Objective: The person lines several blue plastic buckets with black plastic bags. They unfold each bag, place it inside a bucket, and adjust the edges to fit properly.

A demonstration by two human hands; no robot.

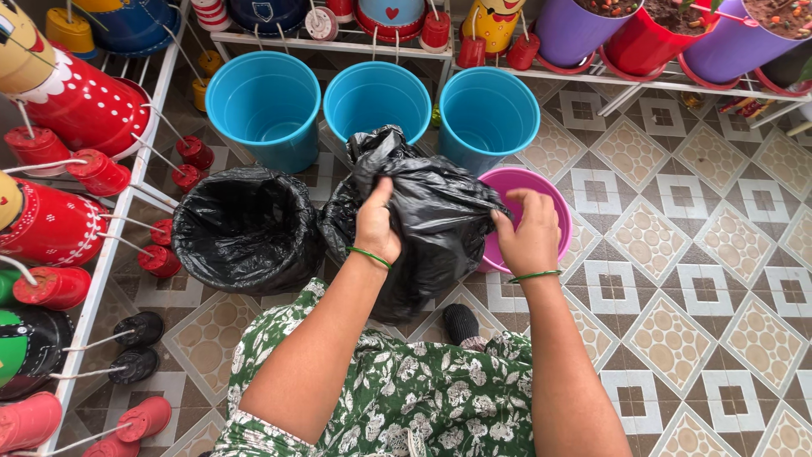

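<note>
My left hand (377, 223) grips a fold of a black plastic bag (427, 216) that is bunched up in front of me. My right hand (529, 234) pinches the bag's right edge, just over a pink bucket (550, 199) that the bag partly covers. Both wrists wear thin green bangles. To the left stands a bucket lined with another black bag (247, 224), its mouth open.
Three blue buckets (265, 106) (377, 100) (489, 112) stand in a row behind. White wire racks hold painted pots at left (59, 211) and purple and red planters with soil at top right (668, 34). The floor is patterned tile (694, 254). A green floral garment covers my lap (406, 389).
</note>
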